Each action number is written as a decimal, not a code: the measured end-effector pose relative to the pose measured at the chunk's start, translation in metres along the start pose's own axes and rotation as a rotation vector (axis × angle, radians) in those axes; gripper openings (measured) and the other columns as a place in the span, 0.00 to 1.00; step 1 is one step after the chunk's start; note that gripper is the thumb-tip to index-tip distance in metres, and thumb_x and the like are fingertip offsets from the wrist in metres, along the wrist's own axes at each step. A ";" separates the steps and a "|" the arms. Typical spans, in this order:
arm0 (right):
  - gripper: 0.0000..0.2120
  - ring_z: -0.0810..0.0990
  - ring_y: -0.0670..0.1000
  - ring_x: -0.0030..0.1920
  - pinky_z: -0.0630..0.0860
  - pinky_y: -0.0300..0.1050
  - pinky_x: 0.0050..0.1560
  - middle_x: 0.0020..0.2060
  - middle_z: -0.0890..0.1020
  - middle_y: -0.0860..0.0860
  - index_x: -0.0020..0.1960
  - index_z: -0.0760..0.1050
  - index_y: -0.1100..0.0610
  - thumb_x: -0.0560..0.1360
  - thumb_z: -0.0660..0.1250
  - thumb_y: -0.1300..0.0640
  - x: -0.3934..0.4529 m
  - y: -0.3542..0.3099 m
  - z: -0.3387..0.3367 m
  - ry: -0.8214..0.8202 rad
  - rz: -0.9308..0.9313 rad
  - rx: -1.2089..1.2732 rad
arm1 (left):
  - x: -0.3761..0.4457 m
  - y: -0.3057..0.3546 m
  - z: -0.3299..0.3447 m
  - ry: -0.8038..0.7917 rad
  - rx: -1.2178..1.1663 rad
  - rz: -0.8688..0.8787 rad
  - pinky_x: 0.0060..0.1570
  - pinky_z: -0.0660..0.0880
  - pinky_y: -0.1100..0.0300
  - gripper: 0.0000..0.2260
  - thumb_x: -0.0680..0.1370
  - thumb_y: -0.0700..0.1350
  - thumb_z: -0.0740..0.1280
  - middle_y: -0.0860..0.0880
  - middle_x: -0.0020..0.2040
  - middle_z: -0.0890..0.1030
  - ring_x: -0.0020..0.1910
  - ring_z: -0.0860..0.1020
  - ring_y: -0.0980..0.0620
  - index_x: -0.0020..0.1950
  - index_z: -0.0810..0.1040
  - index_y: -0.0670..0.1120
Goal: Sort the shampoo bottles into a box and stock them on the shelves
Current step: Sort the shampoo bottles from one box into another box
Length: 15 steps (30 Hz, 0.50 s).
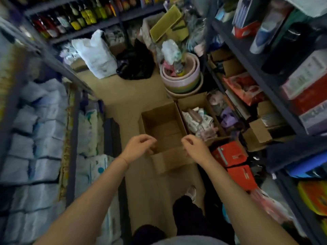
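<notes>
both hands hung over an open cardboard box [163,128] on the floor. the left hand [137,146] and right hand [193,147] had loosely curled fingers, holding nothing

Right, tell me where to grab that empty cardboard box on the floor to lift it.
Probably by the two long side walls of the empty box, left hand and right hand coming down from above, one each side. Its top is open and the near flap folds outward, so avoid that flap.
</notes>
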State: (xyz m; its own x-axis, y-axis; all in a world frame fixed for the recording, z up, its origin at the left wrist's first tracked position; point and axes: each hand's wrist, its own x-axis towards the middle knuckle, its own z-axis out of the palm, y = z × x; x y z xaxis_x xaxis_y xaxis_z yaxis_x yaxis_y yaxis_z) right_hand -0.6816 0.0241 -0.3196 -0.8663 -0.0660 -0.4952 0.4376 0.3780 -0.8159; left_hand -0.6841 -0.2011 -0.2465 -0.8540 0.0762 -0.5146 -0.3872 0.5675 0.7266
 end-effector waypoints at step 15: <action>0.07 0.78 0.49 0.32 0.71 0.35 0.27 0.37 0.80 0.53 0.48 0.76 0.52 0.82 0.61 0.58 0.219 0.088 -0.022 0.168 0.325 0.219 | 0.302 -0.041 0.067 -0.172 -0.089 -0.153 0.50 0.79 0.57 0.09 0.82 0.48 0.63 0.49 0.48 0.84 0.46 0.83 0.50 0.51 0.83 0.51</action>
State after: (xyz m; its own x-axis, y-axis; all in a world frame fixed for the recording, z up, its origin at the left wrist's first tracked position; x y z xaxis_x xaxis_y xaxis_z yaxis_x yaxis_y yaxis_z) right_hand -0.8380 0.0631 -0.4932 -0.6941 0.1824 -0.6964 0.7196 0.1483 -0.6784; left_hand -0.9033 -0.1466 -0.4621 -0.7144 0.1378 -0.6860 -0.5430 0.5093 0.6677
